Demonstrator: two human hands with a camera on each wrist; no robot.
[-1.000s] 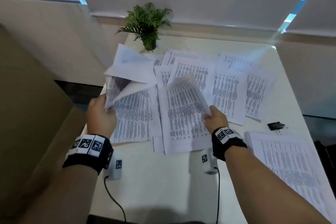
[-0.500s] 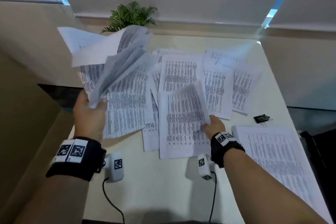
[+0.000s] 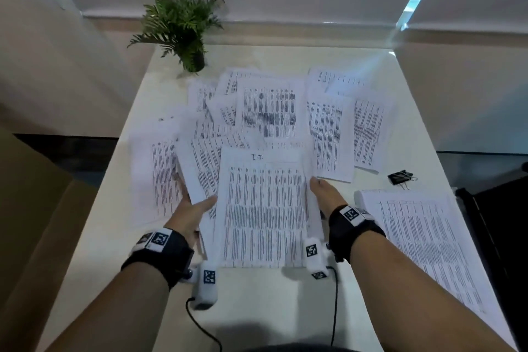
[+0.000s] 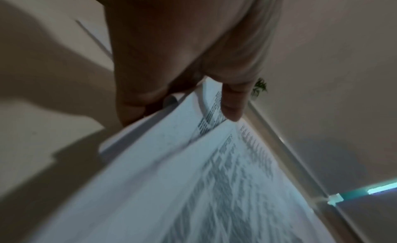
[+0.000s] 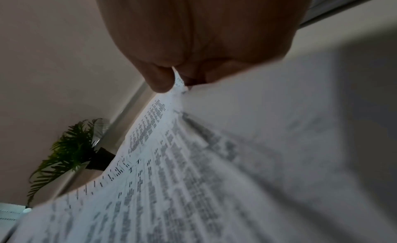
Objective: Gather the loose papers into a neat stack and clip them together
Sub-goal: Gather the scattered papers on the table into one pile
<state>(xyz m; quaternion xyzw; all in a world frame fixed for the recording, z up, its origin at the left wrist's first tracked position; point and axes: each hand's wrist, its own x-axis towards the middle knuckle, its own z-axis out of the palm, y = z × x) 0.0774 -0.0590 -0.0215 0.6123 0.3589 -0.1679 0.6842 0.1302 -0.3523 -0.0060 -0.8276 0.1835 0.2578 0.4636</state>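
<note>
You held a bunch of papers with both hands, near you in the middle of the white table. Your left hand pinched its left edge, thumb on top. Your right hand pinched the right edge between thumb and fingers. More loose sheets lay spread out farther away. A black clip sat to the right, apart from them. Another pile lay near right. A green plant stood far left.
</note>
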